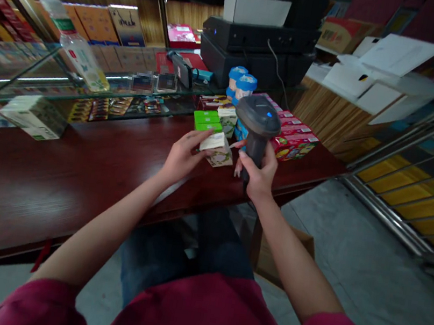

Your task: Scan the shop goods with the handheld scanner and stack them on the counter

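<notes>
My left hand (187, 155) grips a small white box with a green leafy print (218, 154) from its left side, close above the dark red wooden counter (111, 157). In my right hand (260, 171) is a dark grey barcode scanner (259, 117), held upright by its handle with a blue light on its head. The scanner stands just right of the white box. Behind the box are bright green boxes (207, 120) and another white-green box (227, 120). Red boxes (294, 136) and blue-lidded tubs (246, 84) sit behind the scanner, partly hidden by it.
A stack of white-green boxes (36, 116) stands at the counter's left. On the glass display case (118, 85) is a tilted-looking clear bottle (81, 50). Black machines (255, 43) stand at the back. A metal rack (405, 212) rises at the right, and a cardboard box (284, 259) lies below the counter.
</notes>
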{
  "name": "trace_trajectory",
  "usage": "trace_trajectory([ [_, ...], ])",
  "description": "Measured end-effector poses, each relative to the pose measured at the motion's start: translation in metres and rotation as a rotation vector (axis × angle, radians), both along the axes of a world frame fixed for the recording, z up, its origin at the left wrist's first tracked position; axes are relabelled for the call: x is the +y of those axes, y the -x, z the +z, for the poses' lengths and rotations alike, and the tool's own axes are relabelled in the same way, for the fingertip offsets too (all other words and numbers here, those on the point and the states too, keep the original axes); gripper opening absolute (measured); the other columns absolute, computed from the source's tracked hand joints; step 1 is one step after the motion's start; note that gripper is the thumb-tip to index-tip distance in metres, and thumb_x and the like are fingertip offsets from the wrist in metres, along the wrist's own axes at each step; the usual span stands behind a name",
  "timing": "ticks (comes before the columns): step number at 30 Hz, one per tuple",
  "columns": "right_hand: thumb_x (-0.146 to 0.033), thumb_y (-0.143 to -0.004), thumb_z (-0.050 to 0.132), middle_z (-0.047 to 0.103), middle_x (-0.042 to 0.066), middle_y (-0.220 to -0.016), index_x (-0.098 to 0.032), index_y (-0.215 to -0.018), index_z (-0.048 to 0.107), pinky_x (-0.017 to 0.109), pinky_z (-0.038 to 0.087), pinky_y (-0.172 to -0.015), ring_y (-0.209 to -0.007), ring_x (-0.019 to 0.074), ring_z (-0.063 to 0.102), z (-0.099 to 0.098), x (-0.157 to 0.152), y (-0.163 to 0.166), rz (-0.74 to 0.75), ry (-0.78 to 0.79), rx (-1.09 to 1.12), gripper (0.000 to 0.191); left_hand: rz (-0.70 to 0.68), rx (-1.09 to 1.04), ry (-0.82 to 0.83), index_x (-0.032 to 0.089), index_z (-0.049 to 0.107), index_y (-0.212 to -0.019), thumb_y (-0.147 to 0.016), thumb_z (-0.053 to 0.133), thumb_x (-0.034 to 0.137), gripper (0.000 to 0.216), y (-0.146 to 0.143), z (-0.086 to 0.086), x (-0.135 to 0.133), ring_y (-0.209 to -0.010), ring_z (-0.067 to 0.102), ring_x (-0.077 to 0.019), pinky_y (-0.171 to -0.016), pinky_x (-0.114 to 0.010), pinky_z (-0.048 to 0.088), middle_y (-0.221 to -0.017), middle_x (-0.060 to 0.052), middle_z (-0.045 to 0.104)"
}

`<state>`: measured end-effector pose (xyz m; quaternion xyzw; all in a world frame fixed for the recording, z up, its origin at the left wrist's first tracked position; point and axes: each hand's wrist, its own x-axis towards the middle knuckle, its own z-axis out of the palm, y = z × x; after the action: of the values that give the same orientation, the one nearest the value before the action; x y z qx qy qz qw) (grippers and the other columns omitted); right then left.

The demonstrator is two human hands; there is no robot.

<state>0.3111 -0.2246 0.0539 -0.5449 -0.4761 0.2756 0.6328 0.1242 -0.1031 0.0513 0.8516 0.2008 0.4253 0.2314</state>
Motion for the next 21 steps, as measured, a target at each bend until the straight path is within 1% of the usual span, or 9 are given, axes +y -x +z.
trace_trajectory([
  [2, -0.066, -0.088, 0.068, 0.068, 0.01, -0.124, -0.033, -0.13, 0.053, 0.04, 0.054, -0.059, -0.074, 0.0227, 0.065, 0.004, 0.011, 0.014, -0.038, -0.078, 0.016, 0.056, 0.066, -0.053, 0.103, 0.027, 0.068, -0.139, -0.094, 0.074, 0.034, 0.046, 0.032, -0.002, 0.011, -0.128, 0.065, -0.026, -0.114, -0.046, 0.052, -0.137, -0.009, 0.07],
  [5, -0.066, -0.086, 0.07, 0.069, 0.008, -0.117, -0.033, -0.125, 0.056, 0.037, 0.051, -0.056, -0.071, 0.0204, 0.063, 0.004, 0.039, 0.041, 0.067, -0.079, 0.041, 0.053, 0.224, -0.185, 0.195, 0.027, 0.071, -0.134, -0.092, 0.076, 0.042, 0.045, 0.079, -0.007, 0.039, -0.131, 0.064, -0.0269, -0.116, -0.049, 0.051, -0.139, -0.008, 0.069],
  [7, -0.062, -0.085, 0.073, 0.07, 0.007, -0.111, -0.031, -0.118, 0.058, 0.034, 0.049, -0.053, -0.064, 0.0168, 0.058, 0.001, 0.061, 0.06, 0.169, -0.064, 0.07, 0.048, 0.383, -0.27, 0.19, 0.026, 0.072, -0.133, -0.091, 0.076, 0.041, 0.045, 0.107, -0.011, 0.061, -0.131, 0.065, -0.0266, -0.116, -0.047, 0.051, -0.138, -0.008, 0.069],
  [10, -0.054, -0.081, 0.079, 0.072, 0.004, -0.101, -0.028, -0.106, 0.058, 0.031, 0.046, -0.048, -0.054, 0.0116, 0.05, -0.007, 0.097, 0.09, 0.352, -0.025, 0.128, 0.042, 0.639, -0.301, 0.13, 0.024, 0.074, -0.128, -0.088, 0.077, 0.03, 0.041, 0.141, -0.016, 0.093, -0.131, 0.065, -0.0258, -0.116, -0.043, 0.053, -0.136, -0.007, 0.071],
  [12, -0.05, -0.079, 0.08, 0.073, 0.003, -0.098, -0.027, -0.103, 0.058, 0.029, 0.045, -0.045, -0.05, 0.0099, 0.049, -0.013, 0.122, 0.108, 0.45, -0.001, 0.162, 0.04, 0.786, -0.283, 0.096, 0.023, 0.075, -0.125, -0.087, 0.075, 0.024, 0.038, 0.156, -0.02, 0.11, -0.131, 0.065, -0.0256, -0.117, -0.043, 0.052, -0.134, -0.007, 0.072],
  [14, -0.048, -0.079, 0.081, 0.074, 0.003, -0.097, -0.027, -0.103, 0.058, 0.028, 0.044, -0.043, -0.049, 0.0094, 0.049, -0.021, 0.147, 0.123, 0.487, 0.015, 0.167, 0.039, 0.886, -0.273, 0.071, 0.023, 0.076, -0.123, -0.087, 0.072, 0.022, 0.036, 0.166, -0.024, 0.122, -0.129, 0.066, -0.0255, -0.116, -0.042, 0.053, -0.134, -0.008, 0.072],
  [15, -0.047, -0.078, 0.081, 0.074, 0.003, -0.097, -0.027, -0.104, 0.058, 0.028, 0.044, -0.043, -0.049, 0.0097, 0.05, -0.025, 0.157, 0.13, 0.484, 0.018, 0.16, 0.04, 0.906, -0.269, 0.063, 0.023, 0.075, -0.124, -0.088, 0.072, 0.023, 0.036, 0.17, -0.027, 0.126, -0.128, 0.066, -0.0256, -0.114, -0.042, 0.054, -0.135, -0.008, 0.072],
  [17, -0.046, -0.077, 0.082, 0.074, 0.003, -0.096, -0.026, -0.106, 0.059, 0.027, 0.044, -0.043, -0.052, 0.0108, 0.052, -0.033, 0.175, 0.138, 0.472, 0.025, 0.142, 0.042, 0.882, -0.258, 0.08, 0.024, 0.072, -0.131, -0.089, 0.074, 0.028, 0.043, 0.175, -0.033, 0.132, -0.124, 0.069, -0.0254, -0.109, -0.039, 0.057, -0.134, -0.008, 0.072],
  [21, -0.048, -0.076, 0.082, 0.072, 0.004, -0.099, -0.026, -0.109, 0.059, 0.03, 0.045, -0.045, -0.052, 0.011, 0.05, -0.045, 0.188, 0.143, 0.505, 0.084, 0.135, 0.045, 0.744, -0.309, 0.258, 0.025, 0.054, -0.152, -0.096, 0.066, 0.052, 0.063, 0.187, -0.047, 0.144, -0.104, 0.075, -0.0238, -0.096, -0.038, 0.063, -0.112, -0.006, 0.077],
])
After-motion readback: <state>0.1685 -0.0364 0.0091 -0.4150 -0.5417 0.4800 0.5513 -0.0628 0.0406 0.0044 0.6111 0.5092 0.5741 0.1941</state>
